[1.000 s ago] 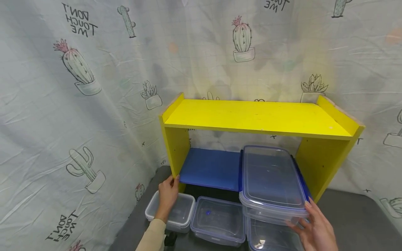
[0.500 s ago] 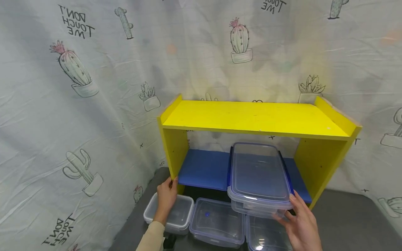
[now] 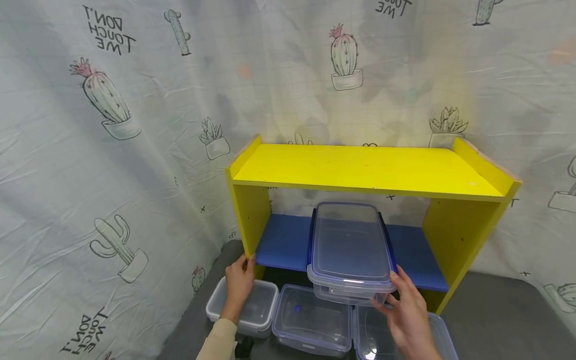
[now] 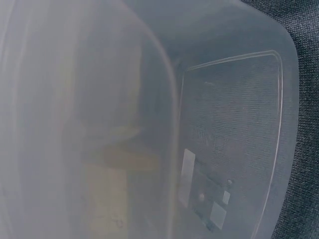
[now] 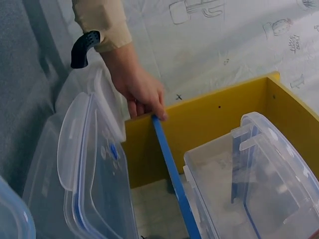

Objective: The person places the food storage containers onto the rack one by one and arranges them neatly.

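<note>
A clear rectangular food container (image 3: 352, 245) with a blue-edged lid sits on the blue board (image 3: 288, 242) of a yellow shelf unit (image 3: 369, 167), its front end jutting past the board's edge. My right hand (image 3: 407, 315) holds its front right corner, thumb near the lid, fingers lower down. With my left hand (image 3: 240, 284) I grip the front edge of the unit's left side panel; the right wrist view also shows that left hand (image 5: 142, 92) where panel and blue board (image 5: 172, 172) meet. Cloudy clear plastic (image 4: 229, 134) fills most of the left wrist view.
Three lidded clear containers stand in a row on the dark grey surface (image 3: 508, 310) before the unit: a white-rimmed one (image 3: 265, 300) at left, one with a blue dot (image 3: 312, 317) mid-row, another (image 3: 438, 335) partly behind my right hand. A cactus-print sheet (image 3: 148, 165) hangs behind.
My right hand has slid the container leftward along the blue board, from the right side panel toward the middle, baring board on its right. My left hand stays on the side panel.
</note>
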A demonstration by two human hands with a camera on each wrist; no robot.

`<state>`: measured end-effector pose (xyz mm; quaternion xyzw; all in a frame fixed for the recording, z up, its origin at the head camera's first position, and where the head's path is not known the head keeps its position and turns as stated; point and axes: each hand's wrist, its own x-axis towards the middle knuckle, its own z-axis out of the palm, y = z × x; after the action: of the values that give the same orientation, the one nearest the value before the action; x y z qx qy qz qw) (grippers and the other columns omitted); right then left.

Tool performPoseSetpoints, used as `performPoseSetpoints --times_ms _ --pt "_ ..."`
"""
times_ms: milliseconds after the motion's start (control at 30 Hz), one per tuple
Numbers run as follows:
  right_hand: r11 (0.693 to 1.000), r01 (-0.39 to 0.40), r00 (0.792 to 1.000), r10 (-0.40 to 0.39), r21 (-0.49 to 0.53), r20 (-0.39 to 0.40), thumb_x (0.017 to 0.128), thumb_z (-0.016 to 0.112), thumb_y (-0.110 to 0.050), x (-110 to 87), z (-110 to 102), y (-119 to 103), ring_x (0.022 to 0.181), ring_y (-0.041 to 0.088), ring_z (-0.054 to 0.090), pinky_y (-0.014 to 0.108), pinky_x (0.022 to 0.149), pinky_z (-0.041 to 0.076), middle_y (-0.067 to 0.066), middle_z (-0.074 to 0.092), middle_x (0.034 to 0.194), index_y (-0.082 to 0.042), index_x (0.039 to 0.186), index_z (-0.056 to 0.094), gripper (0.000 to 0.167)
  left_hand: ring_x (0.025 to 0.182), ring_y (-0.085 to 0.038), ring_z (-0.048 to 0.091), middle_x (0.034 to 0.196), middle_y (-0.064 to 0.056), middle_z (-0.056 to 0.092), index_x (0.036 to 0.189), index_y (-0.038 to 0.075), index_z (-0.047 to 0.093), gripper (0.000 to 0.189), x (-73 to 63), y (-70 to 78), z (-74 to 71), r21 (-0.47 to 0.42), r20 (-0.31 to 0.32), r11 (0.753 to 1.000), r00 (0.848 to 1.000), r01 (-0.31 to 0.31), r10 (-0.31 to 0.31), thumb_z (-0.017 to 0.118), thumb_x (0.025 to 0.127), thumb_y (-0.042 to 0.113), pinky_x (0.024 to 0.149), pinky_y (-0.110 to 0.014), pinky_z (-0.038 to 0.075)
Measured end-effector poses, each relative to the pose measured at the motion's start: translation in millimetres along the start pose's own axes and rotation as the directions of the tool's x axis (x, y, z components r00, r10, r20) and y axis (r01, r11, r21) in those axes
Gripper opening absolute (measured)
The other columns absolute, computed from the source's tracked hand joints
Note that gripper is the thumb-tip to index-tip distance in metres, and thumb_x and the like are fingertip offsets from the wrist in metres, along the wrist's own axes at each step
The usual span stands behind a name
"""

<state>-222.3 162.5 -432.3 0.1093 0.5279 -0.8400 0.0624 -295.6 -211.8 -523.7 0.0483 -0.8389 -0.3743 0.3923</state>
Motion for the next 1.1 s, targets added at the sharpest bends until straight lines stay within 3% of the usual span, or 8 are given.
performPoseSetpoints --times_ms 200,533,733,933,1100 --pt "1.0 0.021 1.0 -0.021 -0.022 0.006 0.1 0.048 -0.043 3.3 13.1 6.2 0.108 0.008 0.053 0.039 0.088 0.051 -0.011 0.032 0.133 -0.023 0.157 0.004 0.074 0.05 -0.008 0.044 0.057 -0.002 0.06 0.075 0.008 0.065 0.017 0.7 -0.1 0.0 0.007 -0.016 1.0 1.0 -0.005 0.005 0.068 0.09 0.016 0.047 -0.022 0.035" --pt "0.998 0.055 0.998 -0.055 0.04 -0.005 0.1 0.049 -0.04 9.8 35.1 11.2 0.126 0.03 0.037 0.041 0.088 0.05 -0.005 0.025 0.144 -0.02 0.157 0.007 0.073 0.05 -0.008 0.045 0.057 -0.002 0.061 0.073 0.008 0.064 0.019 3.4 0.9 -0.1 -0.001 -0.021 1.0 1.0 -0.01 0.01 0.069 0.09 0.016 0.047 -0.022 0.036" --pt "0.998 0.068 0.998 -0.068 0.01 -0.006 0.1 0.048 -0.042 13.2 42.2 14.1 0.119 0.023 0.046 0.042 0.091 0.048 -0.007 0.037 0.134 -0.019 0.157 0.007 0.074 0.052 -0.01 0.048 0.06 -0.004 0.063 0.075 0.007 0.065 0.019 3.7 3.4 -1.1 -0.014 -0.008 1.0 1.0 -0.009 0.008 0.067 0.091 0.017 0.048 -0.023 0.038" --pt "0.998 0.067 0.998 -0.067 0.009 0.006 0.1 0.049 -0.044 16.1 50.9 19.2 0.133 0.036 0.033 0.049 0.097 0.045 0.006 0.016 0.157 -0.019 0.157 0.006 0.075 0.051 -0.009 0.049 0.06 -0.004 0.064 0.074 0.008 0.065 0.018 -0.6 2.1 -1.8 -0.009 -0.015 1.0 1.0 0.002 -0.002 0.068 0.09 0.016 0.048 -0.022 0.038" --pt "0.996 0.086 0.996 -0.086 0.014 0.004 0.099 0.051 -0.044 17.9 63.6 20.9 0.137 0.04 0.028 0.052 0.1 0.043 0.009 0.01 0.161 -0.018 0.157 0.008 0.077 0.051 -0.009 0.048 0.061 -0.003 0.064 0.073 0.01 0.064 0.019 -0.1 2.6 -1.3 -0.012 -0.002 1.0 1.0 0.019 -0.019 0.068 0.091 0.017 0.048 -0.022 0.038"
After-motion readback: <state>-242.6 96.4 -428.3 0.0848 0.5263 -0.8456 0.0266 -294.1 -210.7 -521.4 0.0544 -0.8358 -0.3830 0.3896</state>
